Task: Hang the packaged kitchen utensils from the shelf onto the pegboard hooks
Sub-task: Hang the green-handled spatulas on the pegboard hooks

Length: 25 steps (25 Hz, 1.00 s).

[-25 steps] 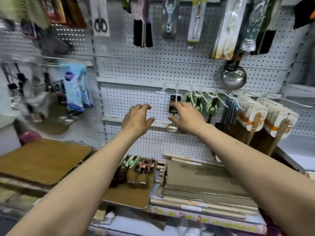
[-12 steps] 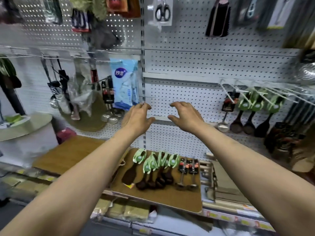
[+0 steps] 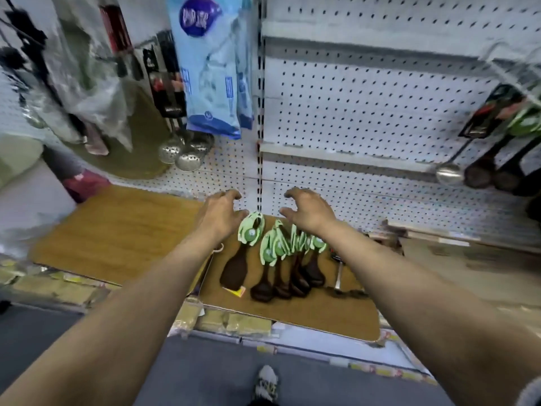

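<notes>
Packaged kitchen utensils point(image 3: 281, 259), dark wooden spoons and a spatula with green card headers, lie side by side on a brown board point(image 3: 292, 315) on the shelf, handles toward the pegboard point(image 3: 366, 106), bowls toward the board's front edge. In the head view, the only one, both hands hover above the headers at the board's back edge: the left hand point(image 3: 218, 215) beside the leftmost header, the right hand point(image 3: 308, 212) over the headers further right. Each has its fingers loosely curled and spread, holding nothing; whether any fingertip touches a card is blurred. The step in hand looks like picking up the next utensil. It would go best by pinching one header alone, lifting it clear of its overlapping neighbours so none drags along, and keeping the hanging hole free of the fingers. Utensils already hanging point(image 3: 497, 148) at the pegboard's right edge show the target row, so the carry goes up and right. A metal-handled utensil point(image 3: 338, 273) lies near the board's right edge.
</notes>
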Each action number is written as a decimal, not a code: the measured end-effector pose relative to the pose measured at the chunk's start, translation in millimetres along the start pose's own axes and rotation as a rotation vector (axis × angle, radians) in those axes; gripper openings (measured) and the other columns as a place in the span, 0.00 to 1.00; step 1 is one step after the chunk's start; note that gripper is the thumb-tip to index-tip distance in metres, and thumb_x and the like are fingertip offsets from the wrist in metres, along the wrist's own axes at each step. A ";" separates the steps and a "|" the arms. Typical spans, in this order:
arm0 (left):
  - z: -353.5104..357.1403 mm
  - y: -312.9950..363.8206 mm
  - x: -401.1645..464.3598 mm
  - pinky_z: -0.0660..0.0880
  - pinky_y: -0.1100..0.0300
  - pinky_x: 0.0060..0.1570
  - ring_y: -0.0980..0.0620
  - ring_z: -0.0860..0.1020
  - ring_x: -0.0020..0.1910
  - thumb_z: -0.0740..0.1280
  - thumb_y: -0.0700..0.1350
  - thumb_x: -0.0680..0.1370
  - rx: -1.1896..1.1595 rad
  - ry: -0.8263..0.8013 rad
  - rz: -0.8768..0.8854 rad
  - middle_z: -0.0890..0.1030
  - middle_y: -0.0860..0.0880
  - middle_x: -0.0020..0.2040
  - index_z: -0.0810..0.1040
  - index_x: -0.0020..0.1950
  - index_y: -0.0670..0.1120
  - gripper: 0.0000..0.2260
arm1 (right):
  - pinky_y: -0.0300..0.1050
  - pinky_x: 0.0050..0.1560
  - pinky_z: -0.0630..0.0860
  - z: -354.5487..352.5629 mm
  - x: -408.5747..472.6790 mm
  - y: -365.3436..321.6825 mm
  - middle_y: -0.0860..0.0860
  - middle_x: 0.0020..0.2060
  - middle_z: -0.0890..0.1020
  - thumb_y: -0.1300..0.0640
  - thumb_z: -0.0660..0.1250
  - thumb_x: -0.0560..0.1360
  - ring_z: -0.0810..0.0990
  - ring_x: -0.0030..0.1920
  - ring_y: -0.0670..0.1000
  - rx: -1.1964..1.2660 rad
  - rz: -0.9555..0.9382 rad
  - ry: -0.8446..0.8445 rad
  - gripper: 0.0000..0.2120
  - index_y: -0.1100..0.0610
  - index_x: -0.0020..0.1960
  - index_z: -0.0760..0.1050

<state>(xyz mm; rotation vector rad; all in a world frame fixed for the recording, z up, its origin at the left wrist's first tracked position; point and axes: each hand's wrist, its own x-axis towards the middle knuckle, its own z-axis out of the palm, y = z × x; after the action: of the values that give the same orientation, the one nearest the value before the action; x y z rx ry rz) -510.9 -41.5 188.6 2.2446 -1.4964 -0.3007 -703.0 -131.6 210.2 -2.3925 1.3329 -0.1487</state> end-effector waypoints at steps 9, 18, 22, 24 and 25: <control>146.2 -108.1 75.6 0.77 0.50 0.54 0.41 0.80 0.53 0.71 0.51 0.74 -0.171 -0.229 -0.237 0.81 0.44 0.56 0.76 0.61 0.49 0.17 | 0.48 0.59 0.74 190.1 122.3 30.4 0.59 0.61 0.81 0.44 0.67 0.78 0.77 0.63 0.60 0.366 0.408 -0.307 0.24 0.60 0.67 0.74; 199.9 -163.3 120.4 0.77 0.49 0.57 0.48 0.80 0.55 0.71 0.50 0.75 -0.251 -0.255 -0.248 0.82 0.47 0.56 0.77 0.62 0.47 0.16 | 0.49 0.56 0.76 292.3 200.0 25.8 0.57 0.61 0.81 0.39 0.69 0.75 0.80 0.61 0.59 0.493 0.808 -0.307 0.31 0.62 0.66 0.72; 207.6 -168.8 130.6 0.75 0.53 0.59 0.49 0.79 0.57 0.70 0.50 0.76 -0.263 -0.280 -0.254 0.81 0.48 0.58 0.76 0.63 0.46 0.17 | 0.50 0.55 0.77 301.3 210.8 23.9 0.56 0.63 0.79 0.39 0.71 0.73 0.79 0.62 0.57 0.414 0.907 -0.255 0.34 0.59 0.69 0.68; 210.7 -170.0 134.6 0.74 0.55 0.58 0.48 0.79 0.58 0.70 0.50 0.76 -0.245 -0.301 -0.260 0.81 0.47 0.58 0.76 0.63 0.46 0.17 | 0.49 0.53 0.77 299.2 212.7 24.1 0.56 0.63 0.79 0.39 0.72 0.72 0.79 0.62 0.57 0.405 0.912 -0.246 0.37 0.59 0.71 0.65; 212.4 -169.5 137.0 0.73 0.56 0.57 0.47 0.79 0.58 0.70 0.50 0.76 -0.237 -0.307 -0.260 0.82 0.46 0.58 0.76 0.63 0.45 0.18 | 0.48 0.53 0.76 298.5 213.2 24.6 0.56 0.62 0.79 0.40 0.73 0.72 0.80 0.62 0.57 0.416 0.900 -0.231 0.36 0.59 0.70 0.66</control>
<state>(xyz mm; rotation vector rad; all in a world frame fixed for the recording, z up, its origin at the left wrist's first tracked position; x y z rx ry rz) -402.5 -159.3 -70.2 2.2698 -1.2261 -0.8888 -523.8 -235.2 -93.7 -1.2731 1.8853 0.0972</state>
